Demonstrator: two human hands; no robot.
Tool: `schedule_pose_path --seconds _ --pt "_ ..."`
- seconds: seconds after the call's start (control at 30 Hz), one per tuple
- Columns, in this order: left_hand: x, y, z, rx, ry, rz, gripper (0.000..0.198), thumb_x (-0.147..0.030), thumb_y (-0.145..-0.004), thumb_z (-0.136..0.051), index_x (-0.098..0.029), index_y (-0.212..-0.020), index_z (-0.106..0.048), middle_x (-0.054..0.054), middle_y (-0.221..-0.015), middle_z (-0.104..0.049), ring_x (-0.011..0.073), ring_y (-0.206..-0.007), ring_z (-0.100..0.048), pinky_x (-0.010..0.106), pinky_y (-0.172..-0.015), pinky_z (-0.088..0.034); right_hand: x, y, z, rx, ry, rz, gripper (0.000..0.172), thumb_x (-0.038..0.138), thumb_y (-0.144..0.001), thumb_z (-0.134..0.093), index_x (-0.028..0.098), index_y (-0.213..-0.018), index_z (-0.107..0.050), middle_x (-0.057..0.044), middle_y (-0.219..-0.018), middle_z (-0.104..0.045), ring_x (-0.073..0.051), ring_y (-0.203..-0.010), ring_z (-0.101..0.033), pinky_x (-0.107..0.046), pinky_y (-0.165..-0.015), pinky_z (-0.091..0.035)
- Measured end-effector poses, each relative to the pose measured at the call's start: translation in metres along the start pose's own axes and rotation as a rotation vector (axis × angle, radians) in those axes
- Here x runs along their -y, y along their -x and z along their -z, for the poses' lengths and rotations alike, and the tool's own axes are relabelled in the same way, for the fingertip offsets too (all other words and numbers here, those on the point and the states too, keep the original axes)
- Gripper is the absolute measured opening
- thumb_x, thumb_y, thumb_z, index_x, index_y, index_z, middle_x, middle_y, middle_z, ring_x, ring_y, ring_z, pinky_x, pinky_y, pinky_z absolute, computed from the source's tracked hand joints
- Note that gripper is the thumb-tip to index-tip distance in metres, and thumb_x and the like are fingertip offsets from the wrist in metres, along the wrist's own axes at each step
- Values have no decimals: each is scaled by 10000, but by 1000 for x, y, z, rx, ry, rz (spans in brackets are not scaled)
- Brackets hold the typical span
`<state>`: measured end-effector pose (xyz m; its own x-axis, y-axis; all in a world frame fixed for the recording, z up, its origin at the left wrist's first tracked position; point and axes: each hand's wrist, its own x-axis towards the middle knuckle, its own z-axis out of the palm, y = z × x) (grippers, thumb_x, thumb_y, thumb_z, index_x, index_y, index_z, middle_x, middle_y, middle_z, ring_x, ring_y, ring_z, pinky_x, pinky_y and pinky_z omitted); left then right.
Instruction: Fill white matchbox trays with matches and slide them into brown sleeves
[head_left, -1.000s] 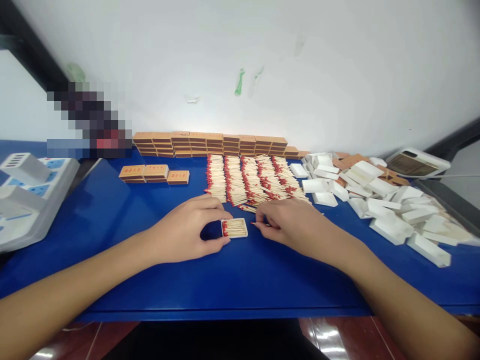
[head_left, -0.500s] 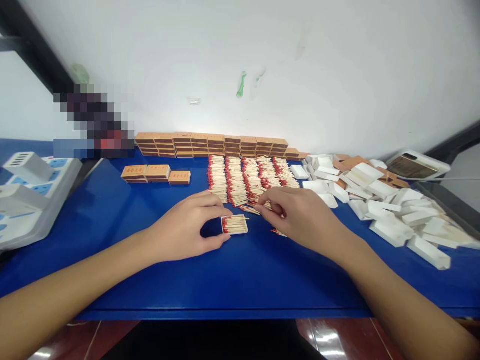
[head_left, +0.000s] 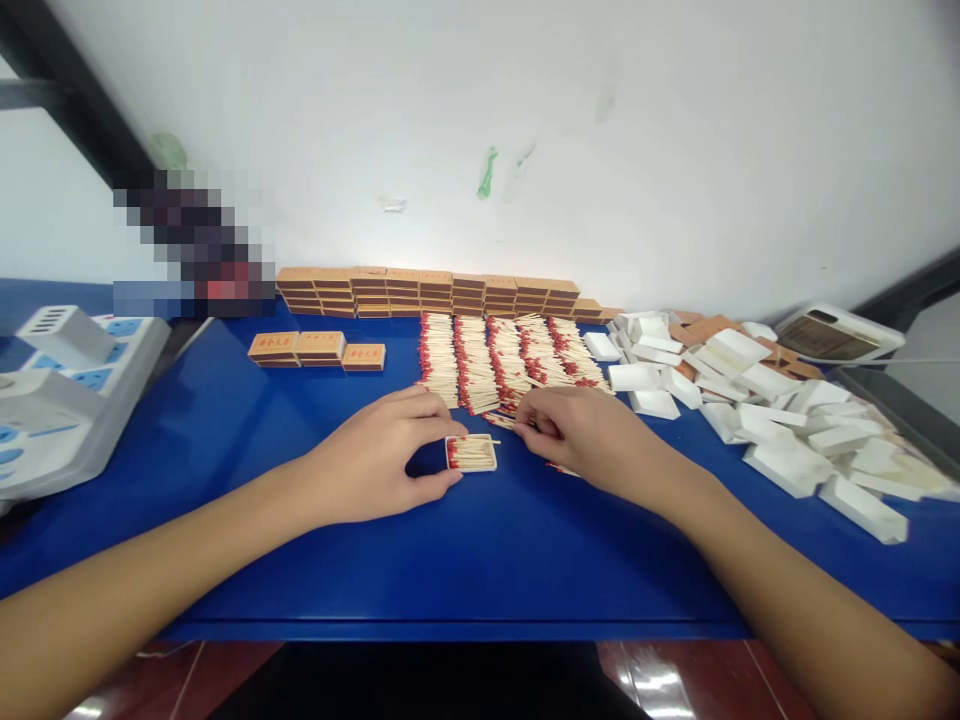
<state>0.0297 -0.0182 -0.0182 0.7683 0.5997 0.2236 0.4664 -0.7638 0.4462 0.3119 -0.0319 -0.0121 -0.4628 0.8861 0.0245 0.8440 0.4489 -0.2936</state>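
A small white matchbox tray (head_left: 491,465) lies on the blue table, filled with red-headed matches (head_left: 471,452); one match sticks out past its right rim. My left hand (head_left: 382,455) steadies the tray at its left end, thumb at the near corner and index finger at the far one. Right of it, my right hand (head_left: 581,430) is closed in a pinch on loose matches (head_left: 499,420) in front of the match rows (head_left: 474,365). How many sit between these fingertips is hidden. A few more matches (head_left: 561,468) lie partly under this hand.
Stacked matchboxes (head_left: 427,292) line the wall, with several more boxes (head_left: 319,347) in front at left. A heap of empty white trays (head_left: 787,425) spreads over the right side, beside a phone (head_left: 840,333). At far left stands a power strip (head_left: 112,400) with plugged adapters.
My right hand has moved slightly down, its fingertips still at the loose matches. My left hand stays at the tray. The whole view has shifted a little.
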Motion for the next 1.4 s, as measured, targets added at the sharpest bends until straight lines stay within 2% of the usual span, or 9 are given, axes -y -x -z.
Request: schedule_pose_path --seconds 0.2,0.33,0.4,0.53,0.6,0.7,0.9,1.27,1.4 --pt "2 -1 -2 -4 10 12 308 -327 -951 -737 -209 -1233 -765 76 -1102 -713 265 -1094 -662 414 -961 -561 5 3 3 -75 -119 28 130 226 -994 -613 207 -867 -633 18 -720 -662 -133 -609 -543 -266 -639 -342" --pt "3 -2 -4 -11 13 5 306 -338 -964 -720 -211 -1239 -761 74 -1092 -706 259 -1096 -650 403 -951 -553 17 5 -2 -104 -123 122 53 183 -974 -650 202 -929 -673 29 -730 -634 -121 -606 -522 -254 -629 -337" --pt "2 -3 -3 -4 16 -1 300 -340 -972 -709 -207 -1236 -761 71 -1082 -702 252 -1083 -648 401 -949 -549 23 6 -5 -110 -109 184 60 168 -983 -651 194 -943 -687 22 -745 -635 -122 -614 -527 -253 -627 -338" --pt "0 -2 -3 6 25 2 291 -339 -977 -706 -213 -1234 -760 65 -1089 -704 246 -1079 -649 401 -955 -547 25 7 -11 -157 -146 271 153 260 -1074 -597 183 -1059 -728 7 -753 -644 -136 -630 -559 -258 -633 -366" --pt "-1 -1 -3 4 28 5 295 -334 -974 -712 -221 -1243 -758 63 -1099 -706 248 -1098 -644 397 -955 -548 22 6 -11 -169 -145 268 152 267 -1076 -603 187 -1082 -732 3 -764 -651 -142 -641 -570 -262 -638 -371" --pt "-1 -1 -3 -12 25 -10 298 -319 -969 -718 -215 -1245 -758 61 -1103 -707 241 -1091 -647 391 -962 -547 19 6 -10 -158 -110 223 71 205 -1030 -650 195 -1008 -717 4 -772 -648 -142 -646 -565 -264 -639 -363" --pt "-1 -2 -3 -10 23 -30 275 -294 -971 -710 -197 -1223 -760 60 -1099 -708 228 -1066 -657 382 -958 -547 22 6 -6 -50 -105 151 94 192 -1042 -618 201 -953 -649 2 -814 -659 -143 -666 -569 -267 -631 -360" --pt "-1 -1 -3 -25 0 -34 339 -300 -972 -720 -167 -1283 -734 82 -1117 -714 246 -1074 -662 412 -953 -574 24 9 -9 -41 -52 266 149 236 -1099 -559 185 -993 -651 -41 -910 -711 -188 -799 -662 -287 -687 -409" --pt "-1 -1 -2 -34 -5 -38 353 -295 -965 -734 -167 -1294 -735 82 -1108 -715 256 -1085 -666 417 -959 -578 16 11 -1 -118 -96 237 136 268 -1104 -569 206 -1041 -673 -27 -927 -730 -180 -806 -668 -287 -713 -420"
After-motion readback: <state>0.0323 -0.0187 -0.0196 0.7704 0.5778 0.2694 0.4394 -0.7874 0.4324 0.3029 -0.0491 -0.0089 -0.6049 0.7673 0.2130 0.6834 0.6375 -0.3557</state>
